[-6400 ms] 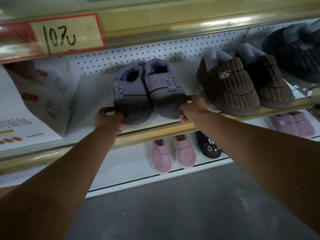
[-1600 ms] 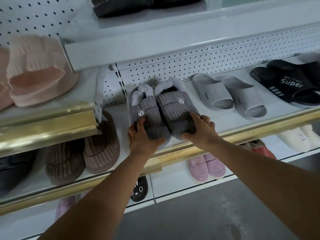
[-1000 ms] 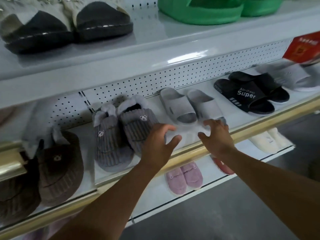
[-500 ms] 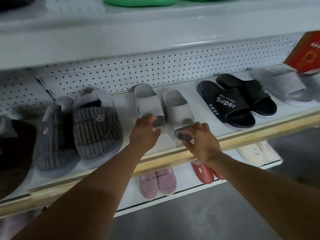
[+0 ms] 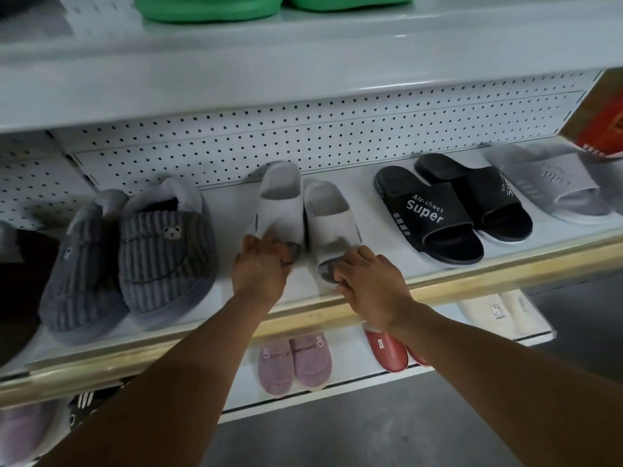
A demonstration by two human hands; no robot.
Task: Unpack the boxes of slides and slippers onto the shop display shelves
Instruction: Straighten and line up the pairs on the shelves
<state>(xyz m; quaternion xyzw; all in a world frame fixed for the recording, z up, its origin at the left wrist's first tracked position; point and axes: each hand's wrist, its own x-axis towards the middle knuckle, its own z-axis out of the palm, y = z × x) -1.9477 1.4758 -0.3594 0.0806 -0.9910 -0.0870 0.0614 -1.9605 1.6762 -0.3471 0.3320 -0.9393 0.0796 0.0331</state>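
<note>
Head view: both hands on the pair of pale grey moulded foam slides on the middle white display shelf (image 5: 387, 190) with a gold front rail.

Left hand (image 5: 261, 267) grips the toe end of the left pale grey slide (image 5: 281, 200), fingers curled round its front edge. Right hand (image 5: 367, 281) grips the toe end of the right pale grey slide (image 5: 328, 214), fingers curled over the open toe. The 2 slides sit side by side, touching, heels toward the white pegboard back panel (image 5: 303, 139).

Left of them on the same shelf: pair of grey corduroy fleece-lined slippers with bear patches (image 5: 135, 247), near but apart from the slides. Right of them: pair of black slides printed "Super" (image 5: 448, 210), then a grey slide (image 5: 556, 187), blurred. Red sign (image 5: 603, 119) at far right edge.

Shelf above carries green foam slides (image 5: 269, 5), only the soles in view.

Lower shelf (image 5: 354, 352): pair of pink fuzzy slippers (image 5: 293, 362), red slippers (image 5: 387, 352) partly hidden behind the right forearm, cream slippers (image 5: 495, 311). Grey floor (image 5: 371, 439) below.
</note>
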